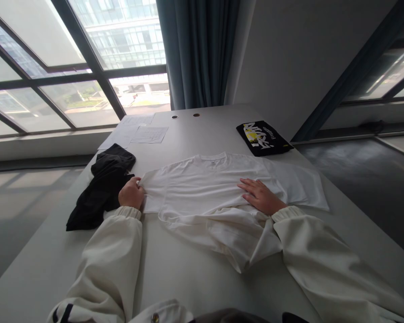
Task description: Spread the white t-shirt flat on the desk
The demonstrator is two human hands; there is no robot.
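A white T-shirt [202,188] lies spread across the table, its collar toward the far side and its near part bunched into folds. My left hand [132,193] is closed on the edge of the sleeve at the shirt's left end. Flat on the right half of the fabric rests my right hand [261,196], fingers stretched out and slightly apart. A crumpled black garment [103,188] lies just left of my left hand, close against it.
Beyond the shirt at the right is a folded black T-shirt [263,138] with white and yellow print. Paper sheets [150,134] lie at the far left of the white table [188,278]. Two round holes sit near its far edge, before a blue curtain [198,54] and windows.
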